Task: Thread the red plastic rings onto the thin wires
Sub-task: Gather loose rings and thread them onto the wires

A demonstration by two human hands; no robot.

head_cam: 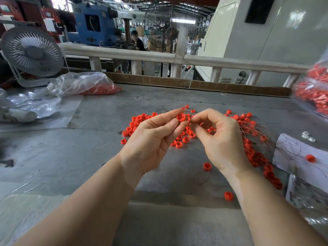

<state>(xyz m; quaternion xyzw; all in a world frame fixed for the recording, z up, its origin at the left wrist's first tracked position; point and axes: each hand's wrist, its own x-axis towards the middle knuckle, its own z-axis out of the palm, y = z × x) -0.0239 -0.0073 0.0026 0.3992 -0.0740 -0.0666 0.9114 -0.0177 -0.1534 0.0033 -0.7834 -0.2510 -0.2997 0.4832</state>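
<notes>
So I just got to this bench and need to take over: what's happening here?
A person is threading red rings onto thin wires. The left hand pinches one red ring at its fingertips; the right hand pinches what looks like a wire end beside it. Loose rings litter the grey table, and threaded ones trail away on the right.

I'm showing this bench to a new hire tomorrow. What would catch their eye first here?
Most likely the scatter of red plastic rings across the middle of the grey table. Above it the left hand pinches one ring at its fingertips, with the right hand curled close beside it. Bags of more red rings lie at the far left and right edge.
</notes>
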